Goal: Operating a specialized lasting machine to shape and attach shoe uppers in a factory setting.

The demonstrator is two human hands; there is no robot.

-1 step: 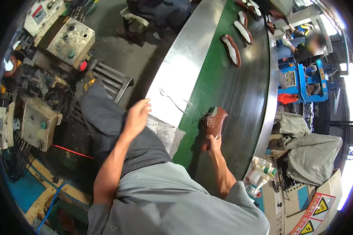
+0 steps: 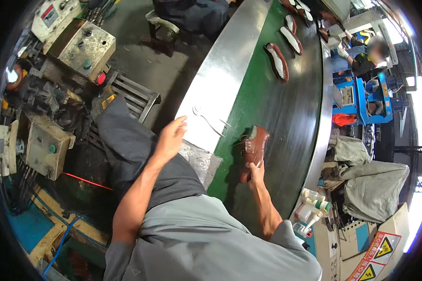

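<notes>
My right hand (image 2: 255, 173) grips a brown leather lace-up shoe (image 2: 256, 146) by one end, over the dark green conveyor belt (image 2: 241, 112). Laces hang loose at the shoe's left side. Above my lap, my left hand (image 2: 171, 138) is empty, its fingers partly stretched out. It is close to the belt's metal edge (image 2: 220, 65). On that edge lies a metal hand tool (image 2: 208, 121) like pincers, with slender curved arms, just beyond my left fingertips and apart from them.
Several brown shoe pieces with pale insides, such as one shoe sole (image 2: 278, 63), lie farther up the belt. A patterned grey cloth (image 2: 204, 161) hangs at the near edge. Bottles (image 2: 316, 203) stand right of the belt. Control boxes (image 2: 82, 49) are on the left. A co-worker (image 2: 363, 61) is at far right.
My left hand has moved a little right, closer to the pincer-like tool. The shoe in my right hand has shifted slightly left and turned a little.
</notes>
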